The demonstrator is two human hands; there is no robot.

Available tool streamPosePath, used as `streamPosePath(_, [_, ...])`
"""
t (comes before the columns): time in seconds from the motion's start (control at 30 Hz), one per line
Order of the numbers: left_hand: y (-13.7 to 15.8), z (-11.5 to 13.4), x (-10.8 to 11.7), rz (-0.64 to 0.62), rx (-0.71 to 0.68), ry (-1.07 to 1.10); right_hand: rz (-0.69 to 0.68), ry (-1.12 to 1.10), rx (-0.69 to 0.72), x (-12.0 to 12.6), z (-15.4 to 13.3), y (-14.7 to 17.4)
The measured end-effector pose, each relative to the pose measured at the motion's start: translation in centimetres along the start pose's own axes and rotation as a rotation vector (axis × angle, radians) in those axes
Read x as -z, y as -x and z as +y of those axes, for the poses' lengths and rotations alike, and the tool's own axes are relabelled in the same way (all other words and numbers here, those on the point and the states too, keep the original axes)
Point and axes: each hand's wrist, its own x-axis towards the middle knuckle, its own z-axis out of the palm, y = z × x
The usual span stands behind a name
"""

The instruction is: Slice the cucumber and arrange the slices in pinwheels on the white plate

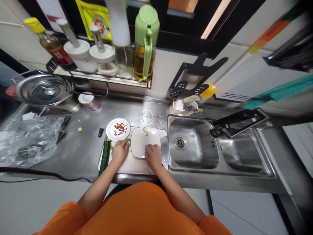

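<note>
My left hand [119, 152] is at the left side of a white cutting board [139, 166], its bent fingers closed on cucumber slices [128, 142]. Left of it lies a long dark green cucumber [105, 158] along the board's edge. A white squarish plate [140, 143] rests over the board, with pale green cucumber slices [145, 131] near its far rim. My right hand [154, 158] lies over the plate's near right part, fingers slightly spread on its surface; nothing shows in them. A knife's broad blade [165, 148] lies partly visible right of the plate.
A round white plate [109, 134] holds chopped red pieces. Right of the board is a double sink [195, 156] with a black faucet [234, 122]. Plastic bags [31, 140] and a lidded pot [45, 89] stand left. A rack [102, 78] carries bottles and jars.
</note>
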Motion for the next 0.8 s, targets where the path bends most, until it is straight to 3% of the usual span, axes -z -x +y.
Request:
streamPosePath(0.27, [0.2, 0.2, 0.1, 0.015, -0.046, -0.017, -0.015, -0.010, 0.091, -0.2, -1.6, -1.7])
streamPosePath(0.5, [0.2, -0.2, 0.0, 0.044, -0.007, 0.029, -0.074, -0.036, 0.191, 0.0, -4.4, -4.5])
streamPosePath(0.8, [0.4, -0.5, 0.0, 0.074, 0.024, 0.119, -0.129, -0.009, 0.154, -0.9, -7.6, -7.1])
